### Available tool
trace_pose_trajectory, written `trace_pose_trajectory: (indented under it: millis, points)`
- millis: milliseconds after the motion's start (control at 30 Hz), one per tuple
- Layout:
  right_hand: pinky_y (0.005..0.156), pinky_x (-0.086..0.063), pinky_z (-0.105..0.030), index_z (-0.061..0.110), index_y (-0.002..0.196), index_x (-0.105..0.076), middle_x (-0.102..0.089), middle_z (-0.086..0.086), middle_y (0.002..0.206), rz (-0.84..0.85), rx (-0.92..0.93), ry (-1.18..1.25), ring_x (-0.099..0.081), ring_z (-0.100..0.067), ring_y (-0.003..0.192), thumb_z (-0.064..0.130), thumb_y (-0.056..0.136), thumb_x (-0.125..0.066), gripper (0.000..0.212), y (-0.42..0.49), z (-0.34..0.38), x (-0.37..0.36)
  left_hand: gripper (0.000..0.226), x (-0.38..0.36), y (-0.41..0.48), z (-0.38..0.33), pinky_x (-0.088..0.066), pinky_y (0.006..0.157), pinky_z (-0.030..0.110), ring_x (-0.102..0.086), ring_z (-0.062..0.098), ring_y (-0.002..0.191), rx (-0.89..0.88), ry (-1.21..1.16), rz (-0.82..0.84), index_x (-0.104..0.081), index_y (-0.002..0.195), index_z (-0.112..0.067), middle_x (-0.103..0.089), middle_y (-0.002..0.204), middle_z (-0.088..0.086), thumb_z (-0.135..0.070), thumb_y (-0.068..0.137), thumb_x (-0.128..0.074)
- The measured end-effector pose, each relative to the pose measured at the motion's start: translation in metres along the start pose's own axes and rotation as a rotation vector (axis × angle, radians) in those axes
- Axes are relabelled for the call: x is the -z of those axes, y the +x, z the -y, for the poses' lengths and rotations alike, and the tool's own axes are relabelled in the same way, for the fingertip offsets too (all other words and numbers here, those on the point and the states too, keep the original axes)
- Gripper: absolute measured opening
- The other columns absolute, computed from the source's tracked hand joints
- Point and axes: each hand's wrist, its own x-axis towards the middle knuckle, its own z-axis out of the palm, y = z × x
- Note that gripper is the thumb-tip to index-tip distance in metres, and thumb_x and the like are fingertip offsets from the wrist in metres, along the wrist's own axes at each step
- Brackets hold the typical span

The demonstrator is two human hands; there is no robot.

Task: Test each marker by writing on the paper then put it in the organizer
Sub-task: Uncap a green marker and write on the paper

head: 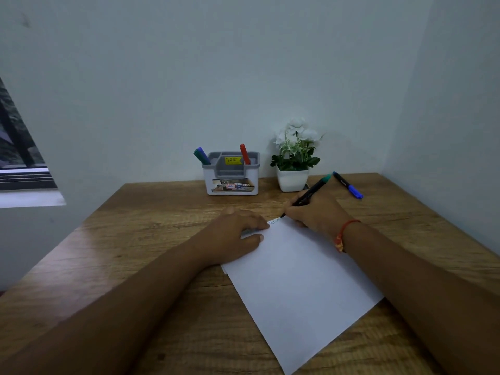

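A white sheet of paper (295, 280) lies on the wooden desk (151, 220). My left hand (232, 234) presses flat on its upper left edge. My right hand (316, 212) grips a black marker with a green end (311, 194), its tip touching the paper's top corner beside small scribbles. A blue-capped marker (349, 185) lies on the desk to the right. The grey and white organizer (231, 177) stands at the back, with a green marker and a blue marker (201, 156) in its left slot and a red marker (244, 154) in its right slot.
A small white pot with white flowers (293, 163) stands right of the organizer, close behind my right hand. Walls close off the back and right of the desk. A window (19, 152) is at the left.
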Motion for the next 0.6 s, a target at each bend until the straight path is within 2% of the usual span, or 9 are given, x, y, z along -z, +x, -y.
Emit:
trace_pose_trajectory:
  millis: [67,167,333,467,600]
  points:
    - [0.062,-0.055,-0.029,0.002,0.087,-0.073,-0.066,-0.006,0.069,0.023,0.002,0.005,-0.060,-0.012,0.059,0.020,0.085,-0.069,0.018,0.000,0.001,0.002,0.035,0.000,0.000,0.000,-0.020,0.103,0.020,-0.041,0.001,0.125,-0.003,0.005,-0.006,-0.058,0.130,-0.027,-0.053,0.137,-0.013,-0.030,0.095,-0.054]
    - [0.062,-0.053,-0.030,0.007,0.079,-0.073,-0.064,-0.003,0.064,0.053,0.017,-0.016,-0.058,-0.012,0.057,0.020,0.082,-0.070,0.014,-0.002,0.003,0.005,0.035,0.000,0.000,0.000,-0.023,0.107,0.025,-0.043,0.002,0.125,-0.005,-0.010,-0.009,-0.059,0.130,-0.027,-0.054,0.136,-0.012,-0.030,0.095,-0.055]
    - [0.064,-0.053,-0.032,0.010,0.068,-0.067,-0.063,-0.002,0.059,0.007,0.030,-0.119,-0.058,-0.013,0.055,0.023,0.084,-0.069,0.021,-0.002,0.004,0.003,0.036,-0.001,0.001,0.001,-0.024,0.105,0.024,-0.042,0.005,0.125,0.006,-0.003,-0.009,-0.058,0.130,-0.028,-0.054,0.136,-0.013,-0.032,0.094,-0.055]
    - [0.062,-0.050,-0.033,0.008,0.072,-0.068,-0.063,-0.004,0.064,-0.046,0.058,-0.226,-0.060,-0.018,0.061,0.025,0.085,-0.068,0.022,0.000,0.005,-0.001,0.035,-0.001,0.000,0.001,-0.026,0.108,0.027,-0.044,0.006,0.125,0.009,-0.010,-0.010,-0.059,0.129,-0.029,-0.055,0.135,-0.012,-0.032,0.094,-0.055]
    - [0.054,-0.038,-0.028,0.021,0.058,-0.052,-0.057,0.001,0.061,-0.109,0.137,-0.304,-0.057,-0.019,0.064,0.025,0.086,-0.066,0.032,0.003,0.005,-0.006,0.035,-0.001,0.000,0.000,-0.018,0.101,0.020,-0.042,0.005,0.125,-0.002,0.010,-0.011,-0.058,0.130,-0.028,-0.053,0.138,-0.013,-0.032,0.095,-0.053]
